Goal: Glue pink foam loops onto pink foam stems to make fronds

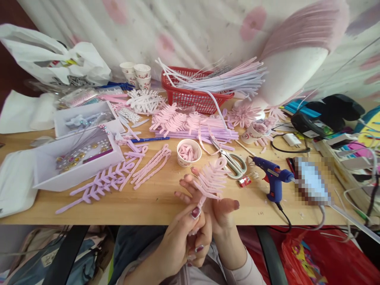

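A pale pink pipe-cleaner leaf (pixel 214 179), with a loop at its tip and branches on both sides, stands above the front edge of the table. My left hand (pixel 186 233) pinches its stem between thumb and fingers. Behind the leaf, my right hand (pixel 222 221) is turned palm up with its fingers and thumb apart; whether the palm touches the leaf is unclear. Just beyond my hands are a paper cup (pixel 189 161) of short pink pieces and a pair of scissors (pixel 237 165) with pale green handles.
A blue glue gun (pixel 274 178) with a cord stands at right. Lilac leaf sprigs (pixel 103 183) and twisted pink strips (pixel 152 168) lie left, beside a white box (pixel 44 168) of beads. Behind are pink leaves (pixel 172 120) and a red basket (pixel 192 103) of pipe cleaners.
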Action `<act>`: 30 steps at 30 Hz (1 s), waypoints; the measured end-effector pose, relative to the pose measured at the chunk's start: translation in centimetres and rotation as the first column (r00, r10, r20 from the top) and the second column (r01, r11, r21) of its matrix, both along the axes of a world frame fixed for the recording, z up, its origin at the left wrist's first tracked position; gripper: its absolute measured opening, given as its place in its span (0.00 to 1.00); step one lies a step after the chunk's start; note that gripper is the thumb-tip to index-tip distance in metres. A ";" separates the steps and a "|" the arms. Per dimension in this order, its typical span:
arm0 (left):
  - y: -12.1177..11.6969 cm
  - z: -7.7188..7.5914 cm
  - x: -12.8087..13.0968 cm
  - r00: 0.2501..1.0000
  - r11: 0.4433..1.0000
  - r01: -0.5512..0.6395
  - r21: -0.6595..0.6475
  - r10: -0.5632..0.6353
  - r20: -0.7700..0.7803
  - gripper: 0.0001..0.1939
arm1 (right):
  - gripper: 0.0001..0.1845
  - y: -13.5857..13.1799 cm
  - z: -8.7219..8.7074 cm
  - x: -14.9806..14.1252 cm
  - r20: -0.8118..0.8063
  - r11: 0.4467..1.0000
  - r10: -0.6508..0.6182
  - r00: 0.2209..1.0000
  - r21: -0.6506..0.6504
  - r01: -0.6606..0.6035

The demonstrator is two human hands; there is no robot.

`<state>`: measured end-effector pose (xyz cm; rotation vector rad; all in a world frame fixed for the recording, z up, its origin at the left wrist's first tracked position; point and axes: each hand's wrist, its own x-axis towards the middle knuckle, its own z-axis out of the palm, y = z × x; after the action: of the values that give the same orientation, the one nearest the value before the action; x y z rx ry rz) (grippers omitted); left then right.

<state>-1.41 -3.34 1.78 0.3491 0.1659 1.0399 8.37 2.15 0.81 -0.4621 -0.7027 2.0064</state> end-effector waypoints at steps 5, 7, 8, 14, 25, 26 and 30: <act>0.1 0.0 0.1 1.000 1.000 -0.007 0.005 0.007 0.014 0.20 | 0.39 -0.2 0.1 -0.3 -0.038 0.999 -0.031 0.999 -0.010 0.031; 0.1 0.0 0.2 1.000 1.000 -0.014 0.006 0.014 0.015 0.20 | 0.39 -0.2 0.2 -0.3 -0.026 0.999 -0.039 0.999 -0.024 0.038; 0.1 -0.1 0.2 1.000 1.000 -0.016 0.007 0.016 0.015 0.20 | 0.39 -0.2 0.2 -0.4 -0.020 0.999 -0.043 0.999 -0.035 0.042; 0.0 0.0 0.1 1.000 1.000 -0.022 -0.004 0.022 0.008 0.20 | 0.40 -0.2 0.6 -0.6 -0.040 0.994 -0.055 0.998 -0.094 0.051; 0.1 -0.3 0.2 1.000 1.000 -0.018 0.009 0.018 0.014 0.20 | 0.42 -0.1 0.5 -0.5 -0.007 0.987 -0.116 0.993 -0.114 0.114; 0.1 -0.3 0.1 1.000 1.000 -0.016 0.010 0.016 0.015 0.20 | 0.43 -0.1 0.5 -0.6 0.002 0.987 -0.115 0.993 -0.113 0.114; 0.1 -0.3 0.1 1.000 1.000 -0.015 0.006 0.015 0.007 0.20 | 0.42 -0.1 0.7 -0.6 0.034 0.987 -0.115 0.993 -0.113 0.118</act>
<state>-1.31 -3.23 1.44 0.3501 0.1592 1.0562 7.73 2.10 1.52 -0.5866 -0.5656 1.9398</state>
